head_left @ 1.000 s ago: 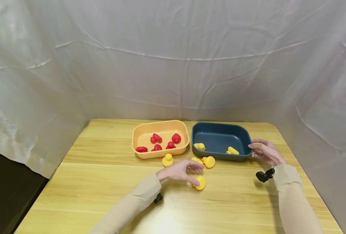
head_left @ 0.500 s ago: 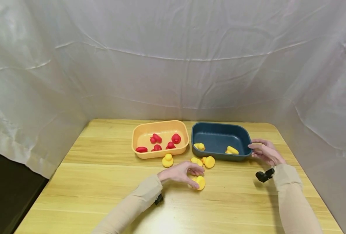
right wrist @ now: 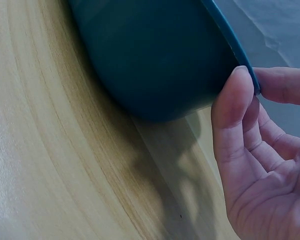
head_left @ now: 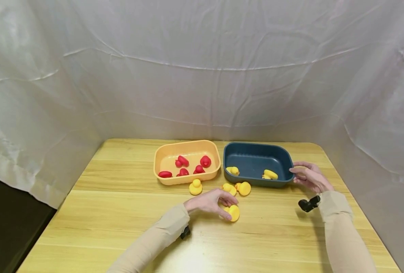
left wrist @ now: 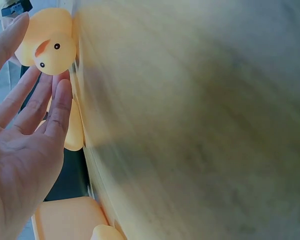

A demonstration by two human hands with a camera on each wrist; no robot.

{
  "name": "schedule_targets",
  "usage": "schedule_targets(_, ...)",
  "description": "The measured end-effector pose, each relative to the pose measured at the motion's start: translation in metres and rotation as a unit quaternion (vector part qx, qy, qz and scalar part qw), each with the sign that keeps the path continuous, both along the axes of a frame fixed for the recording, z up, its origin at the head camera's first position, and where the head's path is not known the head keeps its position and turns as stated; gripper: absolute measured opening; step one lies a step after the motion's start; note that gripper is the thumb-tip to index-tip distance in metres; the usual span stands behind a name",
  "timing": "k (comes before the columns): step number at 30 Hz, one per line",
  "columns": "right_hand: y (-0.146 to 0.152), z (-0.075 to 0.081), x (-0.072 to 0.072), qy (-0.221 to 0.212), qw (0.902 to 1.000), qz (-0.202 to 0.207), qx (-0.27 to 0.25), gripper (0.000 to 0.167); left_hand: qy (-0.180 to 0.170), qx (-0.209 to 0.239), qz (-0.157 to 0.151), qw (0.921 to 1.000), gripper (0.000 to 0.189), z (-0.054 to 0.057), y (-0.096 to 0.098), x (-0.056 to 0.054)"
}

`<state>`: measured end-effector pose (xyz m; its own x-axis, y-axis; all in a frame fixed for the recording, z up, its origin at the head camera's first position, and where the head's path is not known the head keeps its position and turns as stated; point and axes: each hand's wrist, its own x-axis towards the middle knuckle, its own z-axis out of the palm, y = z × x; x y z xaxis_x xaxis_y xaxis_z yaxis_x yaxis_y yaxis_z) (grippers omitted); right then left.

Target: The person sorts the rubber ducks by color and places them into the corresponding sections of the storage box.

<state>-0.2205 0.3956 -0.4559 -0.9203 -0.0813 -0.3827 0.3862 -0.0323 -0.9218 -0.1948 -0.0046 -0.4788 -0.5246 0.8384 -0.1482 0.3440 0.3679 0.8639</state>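
left hand (head_left: 210,201): fingers apart, loosely curved around a yellow duck (left wrist: 49,35), not clamped on it. thumb is at one side, fingertips at the other; can't tell which of them touch. the duck is on the table (head_left: 85,227), in front of the bins, tipped over rather than upright. smooth plain yellow body, rounded head, orange beak, two small black eyes; face shows in the left wrist view.

right hand (right wrist: 270,165): pinching the rim of the blue bin (right wrist: 155,55) at its right end, thumb one side, finger the other. bin is dark blue with rounded corners; two yellow ducks inside, one near the left end (head_left: 233,171), one toward the right (head_left: 270,174).

just in front of the blue bin: two more ducks (head_left: 244,189) side by side. another duck (head_left: 195,188) sits before the orange bin (head_left: 171,146), which holds five red ducks (head_left: 205,162). pale curtain (head_left: 202,76) behind.
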Motion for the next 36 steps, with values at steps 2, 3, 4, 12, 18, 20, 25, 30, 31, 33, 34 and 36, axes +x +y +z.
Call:
schedule_targets(2, 0.0, 0.0, 0.0, -0.001, 1.0, -0.001, -0.001, 0.045, 0.0, 0.0, 0.001, 1.0, 0.052, -0.001, 0.0, 0.0)
schedule_targets(3, 0.0, 0.0, 0.0, -0.001, 1.0, -0.001, -0.001, 0.044, 0.0, -0.001, 0.001, 1.0, 0.051, -0.001, 0.0, 0.0)
schedule_targets(4, 0.0, 0.001, 0.001, -0.001, 1.0, -0.001, -0.001, 0.044, 0.001, -0.001, 0.0, 1.0, 0.052, -0.001, 0.0, 0.0)
schedule_targets(12, 0.0, 0.001, 0.0, 0.003, 1.0, 0.001, 0.004, 0.043, -0.004, -0.004, 0.002, 1.0, 0.051, -0.002, 0.001, 0.001)
schedule_targets(18, 0.0, 0.0, 0.0, -0.001, 1.0, -0.001, 0.001, 0.042, -0.007, -0.002, 0.012, 0.9999, 0.054, -0.003, 0.0, 0.002)
schedule_targets(20, 0.0, 0.0, -0.001, -0.003, 1.0, -0.002, -0.001, 0.042, -0.007, 0.002, 0.015, 0.9999, 0.056, -0.004, -0.001, 0.002)
schedule_targets(25, 0.0, 0.0, 0.0, -0.001, 1.0, -0.001, -0.001, 0.041, 0.0, 0.023, 0.017, 0.9996, 0.056, -0.005, -0.004, 0.002)
schedule_targets(30, 0.0, 0.0, 0.0, 0.002, 1.0, 0.002, 0.004, 0.042, -0.005, 0.042, 0.03, 0.9986, 0.054, -0.001, -0.007, 0.003)
schedule_targets(31, 0.0, 0.0, 0.0, 0.002, 1.0, 0.002, 0.004, 0.042, -0.006, 0.046, 0.033, 0.9984, 0.054, 0.0, -0.008, 0.004)
schedule_targets(33, 0.001, 0.0, 0.0, 0.003, 1.0, 0.002, 0.004, 0.041, -0.008, 0.049, 0.04, 0.9979, 0.054, 0.001, -0.009, 0.004)
schedule_targets(34, 0.001, 0.0, 0.0, 0.004, 1.0, 0.002, 0.004, 0.041, -0.006, 0.05, 0.043, 0.9978, 0.054, 0.002, -0.009, 0.005)
schedule_targets(36, 0.001, -0.001, 0.0, 0.004, 1.0, 0.002, 0.003, 0.041, -0.004, 0.054, 0.048, 0.9974, 0.054, 0.004, -0.01, 0.006)
